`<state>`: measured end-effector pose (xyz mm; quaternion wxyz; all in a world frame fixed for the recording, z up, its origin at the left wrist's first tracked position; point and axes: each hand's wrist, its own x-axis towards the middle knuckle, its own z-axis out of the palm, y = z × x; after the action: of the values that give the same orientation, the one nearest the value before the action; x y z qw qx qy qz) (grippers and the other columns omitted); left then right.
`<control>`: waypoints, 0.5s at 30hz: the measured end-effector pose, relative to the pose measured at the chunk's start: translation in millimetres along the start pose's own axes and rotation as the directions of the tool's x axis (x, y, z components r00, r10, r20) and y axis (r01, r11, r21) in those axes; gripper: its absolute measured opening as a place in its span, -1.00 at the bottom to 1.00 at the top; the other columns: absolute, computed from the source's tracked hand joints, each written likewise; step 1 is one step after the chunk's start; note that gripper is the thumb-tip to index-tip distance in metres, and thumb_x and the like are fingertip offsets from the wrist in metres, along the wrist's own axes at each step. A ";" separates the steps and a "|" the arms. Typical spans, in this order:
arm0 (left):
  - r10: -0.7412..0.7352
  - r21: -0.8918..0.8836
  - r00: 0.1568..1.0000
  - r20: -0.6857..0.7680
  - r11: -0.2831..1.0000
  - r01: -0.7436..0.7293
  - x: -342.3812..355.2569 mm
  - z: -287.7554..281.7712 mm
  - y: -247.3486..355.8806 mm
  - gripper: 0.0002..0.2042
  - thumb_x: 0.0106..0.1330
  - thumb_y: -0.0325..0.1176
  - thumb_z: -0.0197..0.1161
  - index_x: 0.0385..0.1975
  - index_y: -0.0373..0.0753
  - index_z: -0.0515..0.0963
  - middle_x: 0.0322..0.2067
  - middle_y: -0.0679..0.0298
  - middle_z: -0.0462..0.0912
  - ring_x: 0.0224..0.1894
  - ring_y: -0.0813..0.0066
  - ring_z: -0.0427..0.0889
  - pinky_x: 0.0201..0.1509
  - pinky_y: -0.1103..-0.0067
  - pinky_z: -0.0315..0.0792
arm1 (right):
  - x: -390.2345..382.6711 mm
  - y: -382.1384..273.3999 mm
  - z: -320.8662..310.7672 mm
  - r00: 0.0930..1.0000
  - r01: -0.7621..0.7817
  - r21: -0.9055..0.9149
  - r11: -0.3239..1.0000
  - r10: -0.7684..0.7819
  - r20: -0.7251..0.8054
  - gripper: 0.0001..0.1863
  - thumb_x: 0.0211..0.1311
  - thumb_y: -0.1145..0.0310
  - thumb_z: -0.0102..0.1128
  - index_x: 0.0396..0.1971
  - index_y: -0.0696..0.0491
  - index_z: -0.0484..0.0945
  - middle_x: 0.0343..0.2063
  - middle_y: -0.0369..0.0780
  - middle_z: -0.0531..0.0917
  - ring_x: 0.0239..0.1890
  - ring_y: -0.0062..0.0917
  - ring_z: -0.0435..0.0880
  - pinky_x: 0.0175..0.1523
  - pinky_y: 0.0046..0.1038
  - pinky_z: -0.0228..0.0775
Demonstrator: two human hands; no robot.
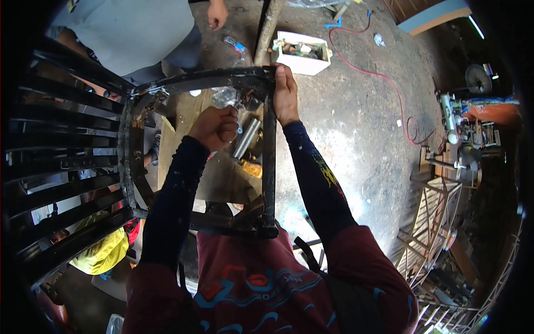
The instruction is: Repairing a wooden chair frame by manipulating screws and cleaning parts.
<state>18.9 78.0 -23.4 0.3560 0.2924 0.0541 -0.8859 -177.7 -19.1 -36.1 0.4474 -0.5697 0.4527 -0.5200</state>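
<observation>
Spanning the frame's left and centre, the black chair (127, 161) is gripped by the right hand (285, 100) at its seat's upper-right corner, whence a rail (269, 167) runs downward. Left of it, the left hand (216, 129) is curled closed over the seat opening; anything pinched cannot be told.

The floor (356, 106) is gray and stained, with a big shiny patch (347, 156) of light. A red hose (396, 89) curls across it. Far right, there's a round fan (478, 79) and a metal frame (427, 214). A thin white light (476, 27) glows at the top right.
</observation>
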 end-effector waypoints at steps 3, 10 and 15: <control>0.050 0.072 0.998 -0.029 0.996 -0.047 -0.7 3.8 -4.9 -0.76 0.57 -0.21 -0.09 -0.30 -0.20 0.41 -0.67 0.53 0.11 -0.70 0.75 0.05 -0.70 0.73 -0.02 | -3.7 5.3 -1.3 0.997 0.047 -0.004 0.999 -0.047 -0.059 -0.56 0.55 0.04 -0.13 -0.06 0.14 0.52 -0.28 -0.16 0.63 -0.16 -0.50 0.52 0.05 -0.45 0.37; 0.072 0.378 0.978 0.195 0.915 -0.142 -34.5 10.3 5.1 -0.60 0.48 -0.22 0.02 0.22 -0.29 0.34 -0.63 0.43 0.34 -0.69 0.78 0.18 -0.69 0.79 0.11 | -5.9 -2.5 -4.0 1.000 -0.005 0.039 0.999 0.005 -0.002 -0.58 0.56 0.07 -0.13 -0.01 0.11 0.53 -0.15 -0.31 0.57 -0.07 -0.62 0.45 0.15 -0.58 0.28; -0.028 0.525 0.953 0.300 0.839 -0.141 -17.3 -15.9 15.1 -0.54 0.38 -0.44 0.08 0.28 -0.31 0.29 -0.34 0.12 0.63 -0.65 0.59 0.37 -0.61 0.67 0.33 | -4.4 2.6 -1.9 1.000 0.010 0.014 1.000 -0.009 -0.012 -0.66 0.55 0.15 -0.09 -0.01 0.08 0.53 -0.16 -0.32 0.56 -0.06 -0.63 0.44 0.15 -0.59 0.26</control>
<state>46.5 82.0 -25.2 0.2894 0.2465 -0.2605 -0.8875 -179.9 -15.4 -39.4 0.4463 -0.5656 0.4489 -0.5285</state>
